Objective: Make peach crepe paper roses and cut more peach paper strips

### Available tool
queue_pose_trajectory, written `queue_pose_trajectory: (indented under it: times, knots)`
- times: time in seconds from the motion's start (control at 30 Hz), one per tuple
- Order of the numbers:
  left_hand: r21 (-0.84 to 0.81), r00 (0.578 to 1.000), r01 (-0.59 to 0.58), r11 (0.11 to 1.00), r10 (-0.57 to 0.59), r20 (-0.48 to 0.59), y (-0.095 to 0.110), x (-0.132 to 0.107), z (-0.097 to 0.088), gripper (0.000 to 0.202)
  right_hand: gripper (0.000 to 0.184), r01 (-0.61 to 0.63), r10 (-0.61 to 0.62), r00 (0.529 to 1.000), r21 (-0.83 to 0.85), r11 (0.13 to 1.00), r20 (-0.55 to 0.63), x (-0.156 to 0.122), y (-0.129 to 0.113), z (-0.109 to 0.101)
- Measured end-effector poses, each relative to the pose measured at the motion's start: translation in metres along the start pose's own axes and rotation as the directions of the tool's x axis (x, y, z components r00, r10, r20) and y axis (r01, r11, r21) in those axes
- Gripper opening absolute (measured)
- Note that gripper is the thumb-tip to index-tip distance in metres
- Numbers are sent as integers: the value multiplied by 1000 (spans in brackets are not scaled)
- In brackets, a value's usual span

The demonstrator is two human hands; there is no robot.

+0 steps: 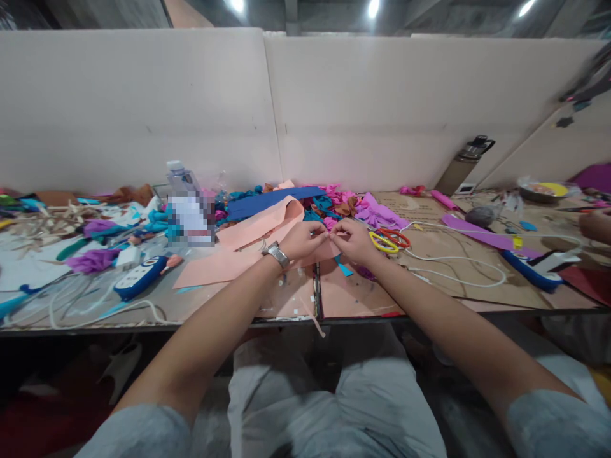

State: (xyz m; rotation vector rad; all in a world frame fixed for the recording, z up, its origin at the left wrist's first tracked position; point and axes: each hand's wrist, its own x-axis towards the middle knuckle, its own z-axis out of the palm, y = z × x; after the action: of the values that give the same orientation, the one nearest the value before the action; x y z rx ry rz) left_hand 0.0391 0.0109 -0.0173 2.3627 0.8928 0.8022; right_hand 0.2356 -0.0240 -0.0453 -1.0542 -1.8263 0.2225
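My left hand [307, 242], with a metal-banded watch [277, 254] on its wrist, is closed in a pinch. Close beside it my right hand [354, 243] also pinches, and the fingertips of both nearly meet. Something small and pale seems to be between them, too small to make out. Beneath the hands lies a long peach strip of sheet material [214, 268]. A second peach strip [258, 228] curls over in a loop just behind my left hand. Right of my right hand are scissors with yellow and red handles [387, 242], their blades hidden.
A blue strip [274, 202] and crumpled coloured pieces [379, 211] lie behind the hands. A plastic bottle [184, 178] stands left, a dark flask [465, 165] far right. White cables [477, 284] cross the table near two blue-and-white devices [140, 278]. Another person's hand [596, 227] shows at right.
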Motion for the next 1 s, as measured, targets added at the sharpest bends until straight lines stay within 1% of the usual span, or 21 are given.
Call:
queue_pose_trajectory:
  times: [0.2,0.33,0.5,0.7,0.8,0.9,1.0]
  knots:
    - [95,998,-68,993,67,8,2,1,-1,35,11,-66,65,998,67,996,24,0,4,4]
    - [152,992,-122,981,120,26,0,2,0,36,13,-75,69,995,89,993,70,2,8,6]
    - [204,988,-152,967,149,29,-2,3,3,36,16,-96,84,990,107,990,116,3,13,8]
    - [228,990,-140,964,134,39,-2,4,4,31,17,-127,110,984,113,985,143,4,17,11]
    - [225,993,-119,967,111,48,-3,3,3,29,13,-127,112,984,104,986,138,3,15,9]
    - [213,995,-99,972,90,51,-4,2,1,28,8,-105,94,987,85,991,128,1,9,5]
    - [197,995,-95,976,84,61,-4,2,0,29,8,-69,60,989,63,996,134,2,4,2]
